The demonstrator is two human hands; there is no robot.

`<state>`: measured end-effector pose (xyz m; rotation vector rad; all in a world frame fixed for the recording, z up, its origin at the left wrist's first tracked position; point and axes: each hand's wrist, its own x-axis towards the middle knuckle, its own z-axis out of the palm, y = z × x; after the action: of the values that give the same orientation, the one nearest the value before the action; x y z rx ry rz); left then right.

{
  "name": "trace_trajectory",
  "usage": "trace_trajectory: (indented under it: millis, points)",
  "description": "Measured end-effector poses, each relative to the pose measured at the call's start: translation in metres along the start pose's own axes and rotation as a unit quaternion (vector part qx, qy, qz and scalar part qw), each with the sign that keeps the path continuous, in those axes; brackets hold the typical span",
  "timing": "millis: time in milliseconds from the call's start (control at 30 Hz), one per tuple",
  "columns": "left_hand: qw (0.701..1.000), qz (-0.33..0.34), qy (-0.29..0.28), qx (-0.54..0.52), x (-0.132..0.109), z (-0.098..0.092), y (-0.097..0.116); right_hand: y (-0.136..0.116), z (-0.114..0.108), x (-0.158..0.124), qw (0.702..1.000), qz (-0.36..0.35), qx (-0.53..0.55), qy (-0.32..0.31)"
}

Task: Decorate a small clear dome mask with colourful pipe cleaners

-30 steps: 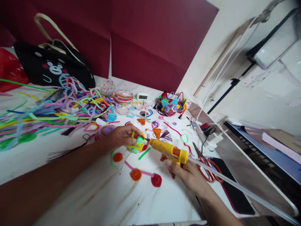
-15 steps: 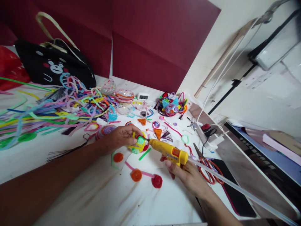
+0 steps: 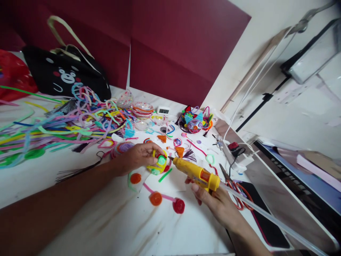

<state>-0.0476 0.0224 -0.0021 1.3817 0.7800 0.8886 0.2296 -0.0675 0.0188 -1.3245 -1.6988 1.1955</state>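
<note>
My left hand (image 3: 138, 158) grips a small yellow pipe-cleaner craft piece (image 3: 161, 167) with green discs and a bit of red near the top. In my right hand (image 3: 210, 201) is a yellow hot glue gun (image 3: 194, 172), a long clear glue stick (image 3: 261, 206) running out of its back. The gun's dark nozzle points at the craft piece, a small gap apart from it. A green pipe-cleaner piece (image 3: 165, 175) lies just below. Nearer to me are orange coils (image 3: 155, 198) and a red coil (image 3: 178, 205), with a pink strip between them.
Pipe cleaners (image 3: 66, 124) pile up at the left before a black bag (image 3: 66, 74). Finished colourful ornaments (image 3: 195, 122) and a small digital clock (image 3: 163, 111) stand at the back. At right lie scissors (image 3: 237, 193), a dark phone-like slab (image 3: 269, 220) and a power strip (image 3: 238, 158).
The glue gun has drawn back slightly to the right, and its nozzle has come away from the yellow craft piece. My left hand still holds the piece.
</note>
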Motion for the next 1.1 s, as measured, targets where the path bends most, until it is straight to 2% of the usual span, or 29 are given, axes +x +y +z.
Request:
trace_trajectory:
  millis: [100,300,433,1100]
  points:
    - [1.000,0.005,-0.005,0.007,0.000,-0.001,-0.001,-0.003,0.001,0.000,0.999,0.008,-0.048,0.017]
    - [1.000,0.016,-0.008,0.015,0.001,-0.001,-0.003,-0.010,0.007,0.003,0.994,-0.032,-0.103,-0.014]
    - [0.999,0.018,-0.009,0.026,-0.001,0.000,-0.001,-0.013,0.009,0.002,0.991,-0.018,-0.133,-0.014]
    - [0.999,0.020,-0.029,0.008,0.000,0.001,-0.001,-0.011,0.010,0.004,0.991,-0.037,-0.130,-0.009]
